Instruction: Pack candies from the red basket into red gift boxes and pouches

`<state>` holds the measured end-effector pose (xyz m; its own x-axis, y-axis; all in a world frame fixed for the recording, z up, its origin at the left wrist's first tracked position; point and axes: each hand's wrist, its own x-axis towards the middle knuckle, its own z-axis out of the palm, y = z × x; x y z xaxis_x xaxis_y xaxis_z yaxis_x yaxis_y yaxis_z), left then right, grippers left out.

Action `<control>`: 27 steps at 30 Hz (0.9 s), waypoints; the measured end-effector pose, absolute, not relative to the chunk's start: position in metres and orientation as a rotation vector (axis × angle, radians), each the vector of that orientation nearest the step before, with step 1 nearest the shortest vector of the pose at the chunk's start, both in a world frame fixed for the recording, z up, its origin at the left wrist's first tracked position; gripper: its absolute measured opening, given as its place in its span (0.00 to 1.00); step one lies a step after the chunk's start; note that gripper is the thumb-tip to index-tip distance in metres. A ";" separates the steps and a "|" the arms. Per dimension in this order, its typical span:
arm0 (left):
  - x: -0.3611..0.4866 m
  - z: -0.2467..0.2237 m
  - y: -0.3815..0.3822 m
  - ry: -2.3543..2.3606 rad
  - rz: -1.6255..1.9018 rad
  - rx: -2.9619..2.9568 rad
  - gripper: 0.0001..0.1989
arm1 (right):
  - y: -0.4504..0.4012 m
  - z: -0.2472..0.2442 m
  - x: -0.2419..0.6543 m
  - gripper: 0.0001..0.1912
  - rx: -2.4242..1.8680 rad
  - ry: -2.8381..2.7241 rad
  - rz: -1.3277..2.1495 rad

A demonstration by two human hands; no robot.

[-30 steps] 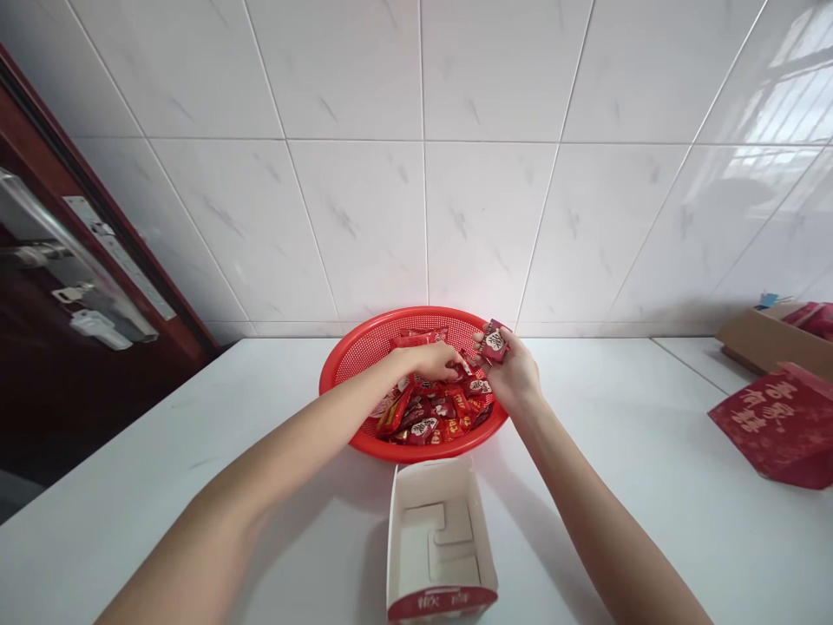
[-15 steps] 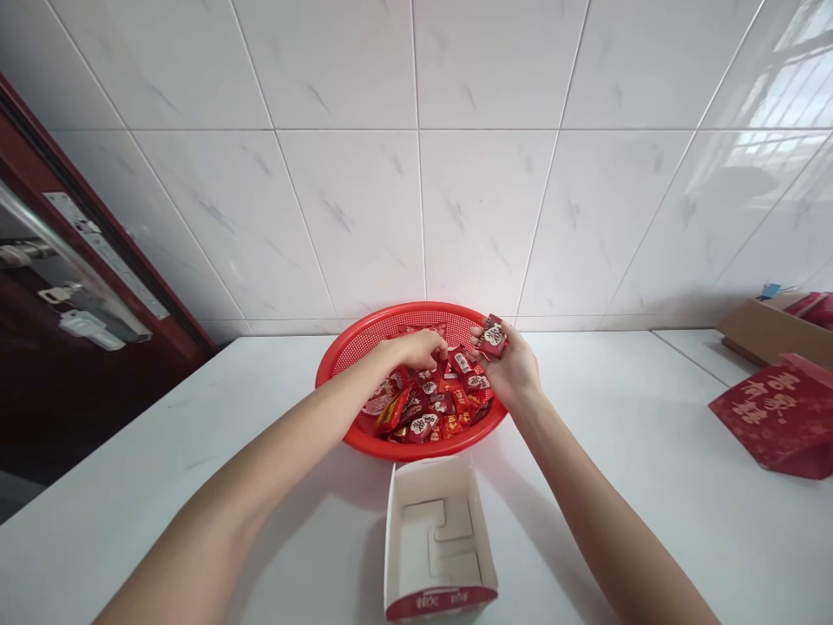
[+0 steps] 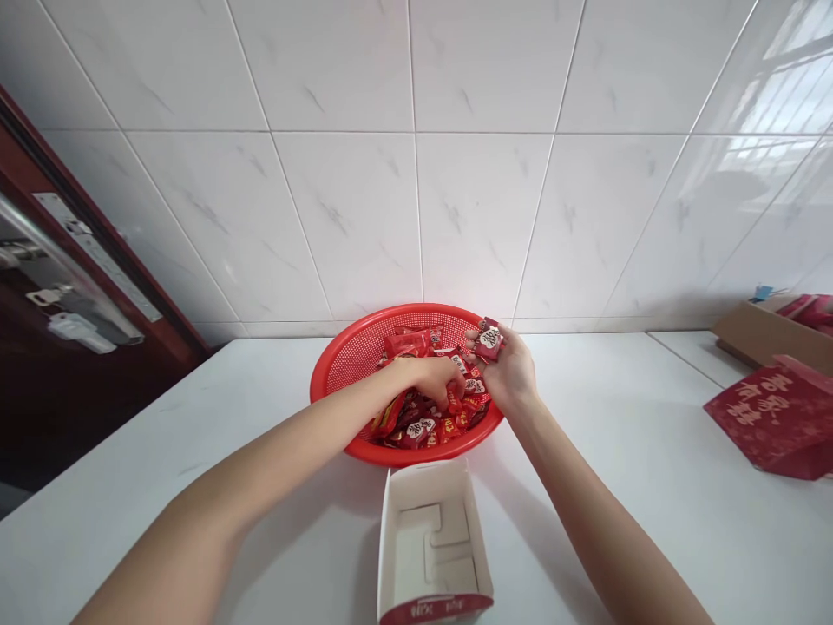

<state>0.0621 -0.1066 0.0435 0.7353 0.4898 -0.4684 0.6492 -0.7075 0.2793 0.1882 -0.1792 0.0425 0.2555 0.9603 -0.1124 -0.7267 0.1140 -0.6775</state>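
Note:
A red oval basket (image 3: 325, 365) with a mesh wall holds many red-wrapped candies (image 3: 420, 430). My left hand (image 3: 439, 378) is down among them, fingers bent and pressed together; what they grip, if anything, is hidden. Over the basket's right rim, my right hand (image 3: 511, 360) is turned palm up, with dark red candies (image 3: 488, 338) held in its curled fingers. In front of the basket stands an open white box (image 3: 436, 538) with a red front edge and nothing inside.
On the right lie a red printed carton (image 3: 771, 421) and a brown cardboard box (image 3: 748, 334) holding red packets. White tiles (image 3: 344, 208) rise behind the white table (image 3: 279, 486). A dark red door (image 3: 130, 269) with keys in its lock is at the left.
My left hand has moved right and slightly down within the basket, uncovering red packets at its back. My right hand still holds its candies. The view has shifted slightly.

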 end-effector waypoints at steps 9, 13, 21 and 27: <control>0.035 0.064 -0.090 1.007 0.181 2.454 0.14 | -0.176 0.039 0.187 0.07 -0.747 -0.402 1.228; 0.028 0.067 -0.085 0.932 0.619 2.327 0.18 | -0.175 0.036 0.185 0.02 -0.768 -0.411 1.179; 0.039 0.062 -0.093 0.690 0.832 2.210 0.19 | -0.183 0.037 0.182 0.12 -0.734 -0.641 1.184; 0.037 0.064 -0.094 0.601 0.759 2.161 0.20 | -0.181 0.032 0.184 0.16 -0.732 -0.722 1.211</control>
<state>0.0372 -0.0942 0.0635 0.7134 0.6212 0.3245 0.1735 -0.6051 0.7770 0.1841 -0.1812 0.0323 0.1981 0.9754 0.0968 -0.5496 0.1923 -0.8130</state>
